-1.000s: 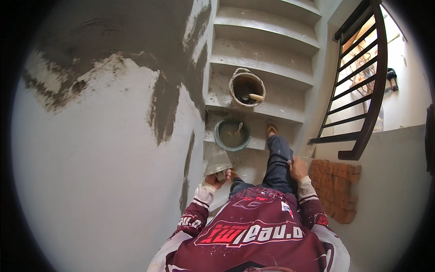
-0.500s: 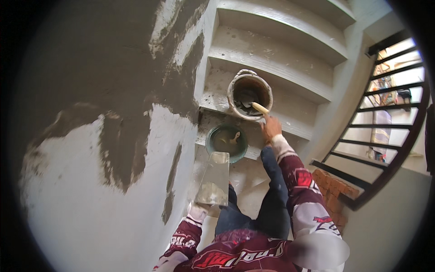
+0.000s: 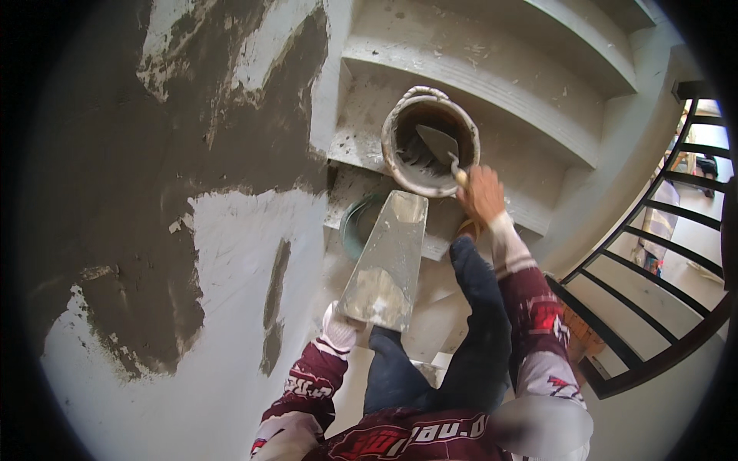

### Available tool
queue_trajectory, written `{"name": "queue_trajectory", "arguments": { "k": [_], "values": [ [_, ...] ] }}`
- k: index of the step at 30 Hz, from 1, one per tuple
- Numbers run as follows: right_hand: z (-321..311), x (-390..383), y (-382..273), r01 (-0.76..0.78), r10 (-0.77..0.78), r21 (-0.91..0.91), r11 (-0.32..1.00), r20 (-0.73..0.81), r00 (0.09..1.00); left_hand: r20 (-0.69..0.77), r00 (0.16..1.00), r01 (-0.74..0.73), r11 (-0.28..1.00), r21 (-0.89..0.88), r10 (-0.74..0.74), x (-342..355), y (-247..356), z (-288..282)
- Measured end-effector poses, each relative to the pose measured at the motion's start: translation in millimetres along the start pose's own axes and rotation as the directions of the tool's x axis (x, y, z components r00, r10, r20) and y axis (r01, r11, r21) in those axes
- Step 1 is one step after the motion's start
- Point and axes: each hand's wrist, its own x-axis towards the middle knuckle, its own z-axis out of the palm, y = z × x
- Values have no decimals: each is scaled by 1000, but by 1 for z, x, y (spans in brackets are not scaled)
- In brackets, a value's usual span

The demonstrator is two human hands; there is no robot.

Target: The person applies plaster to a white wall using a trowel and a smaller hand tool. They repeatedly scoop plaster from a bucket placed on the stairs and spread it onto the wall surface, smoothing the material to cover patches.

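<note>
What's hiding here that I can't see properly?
In the head view:
- Left grip: mostly hidden under the flat grey plate; its fingers don't show.
- Green basin: partly behind that plate, which hides some of its inside.
- Trowel handle: mostly covered by the right grip.
- Bricks: partly blocked by the railing.
- Stairs: cut off at the top edge.

Grey trowel [image 3: 437,143], grey board [image 3: 388,250], maroon-and-white sleeves [image 3: 529,301]

The right arm [image 3: 530,307] reaches forward, right hand [image 3: 482,194] curled closed, back upward; the left forearm [image 3: 314,376] angles forward and inward, left hand hidden.
</note>
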Motion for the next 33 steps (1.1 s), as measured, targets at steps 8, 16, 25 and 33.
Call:
{"name": "queue_trajectory", "arguments": {
  "k": [8, 16, 25, 33],
  "values": [
    [-87, -149, -32, 204, -186, 299, 932, -87, 979, 5, 920, -312, 722, 618, 393, 95, -12, -22],
    [-93, -197, -48, 262, -268, 241, 934, -8, 963, 33, 953, -256, 742, 620, 301, 103, 50, 21],
    [16, -87, -11, 23, -55, 261, 965, 114, 992, 111, 969, -240, 733, 636, 221, 60, 49, 10],
    [17, -25, -8, -95, 70, 378, 921, 78, 994, -61, 998, 1, 999, -47, -4, 47, 25, -8]
  ]
}}
